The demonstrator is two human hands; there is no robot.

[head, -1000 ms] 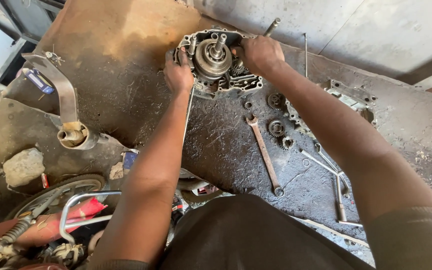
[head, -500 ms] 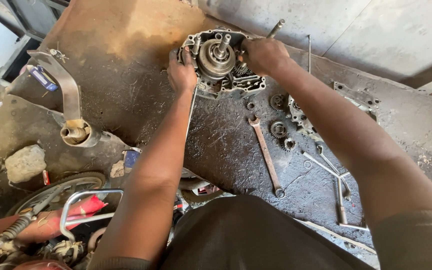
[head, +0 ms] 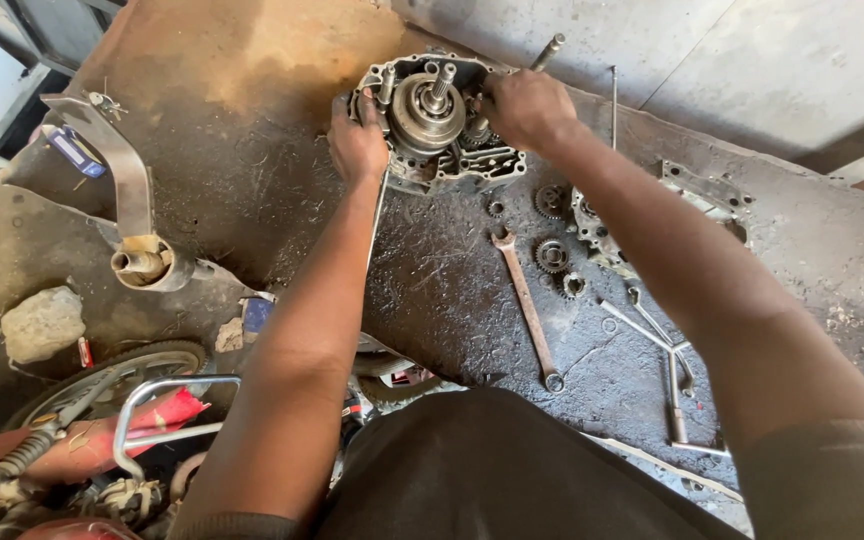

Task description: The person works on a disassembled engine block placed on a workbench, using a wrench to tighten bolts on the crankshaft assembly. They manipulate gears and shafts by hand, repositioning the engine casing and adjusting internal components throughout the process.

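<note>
A grey metal engine case point(head: 449, 168) with a round clutch drum and a shaft sticking up lies on the dark oily floor. My left hand point(head: 356, 142) grips its left edge. My right hand point(head: 524, 106) is closed over its upper right side, fingers pressing into the parts there; what lies under the fingers is hidden. Both forearms reach forward from the bottom of the view.
A long combination wrench point(head: 525, 306) lies below the case. Loose gears point(head: 552, 255) and a case cover point(head: 697, 200) sit to the right, with a T-handle tool point(head: 674, 385) nearer me. A bent metal pipe point(head: 127, 210), a stone point(head: 42, 322) and motorcycle parts point(head: 122, 420) are at left.
My view has shifted slightly; both hands stay on the engine case, with the right hand settled a little lower over its upper right corner.
</note>
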